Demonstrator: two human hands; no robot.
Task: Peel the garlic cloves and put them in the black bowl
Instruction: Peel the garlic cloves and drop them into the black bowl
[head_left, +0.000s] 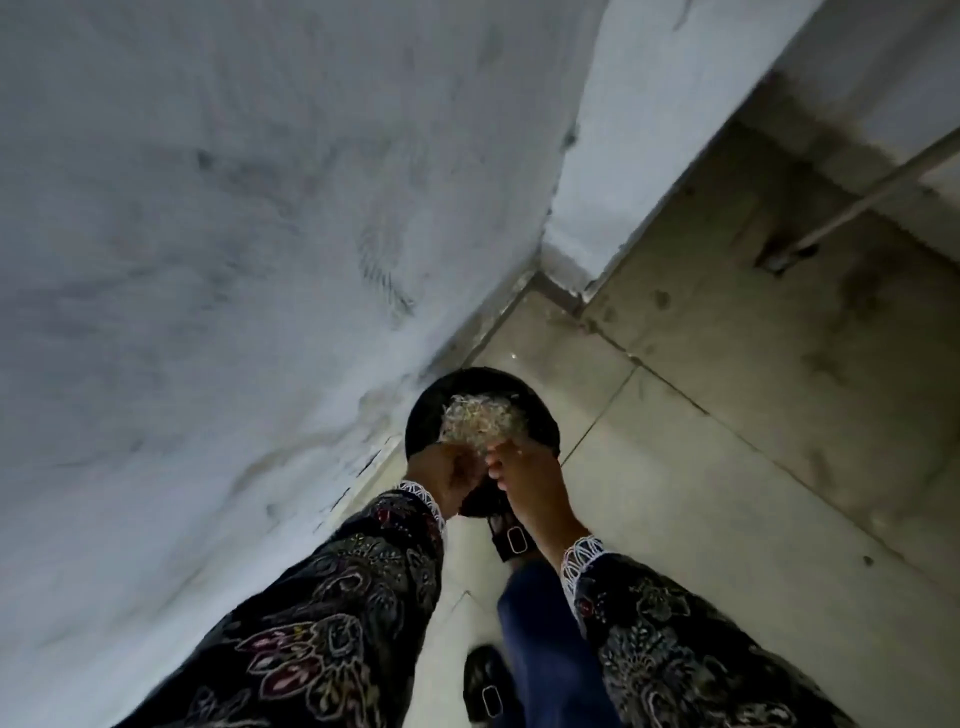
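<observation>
I hold a round black bowl (423, 415) out in front of me, above the floor. A pale, papery heap (478, 420) fills its middle; I cannot tell whether it is garlic skins or cloves. My left hand (445, 475) grips the bowl's near rim from the left, fingers curled under it. On the right side of that rim my right hand (530, 480) holds on, with its thumb lying over the edge by the heap. Both patterned sleeves with white lace cuffs reach in from below.
A rough white wall (234, 234) runs close along my left. Pale floor tiles (701, 467) spread to the right, up to a wall corner (576, 234) and a thin pipe (857, 202). My black buckled shoes (511, 538) and blue trouser leg show below the bowl.
</observation>
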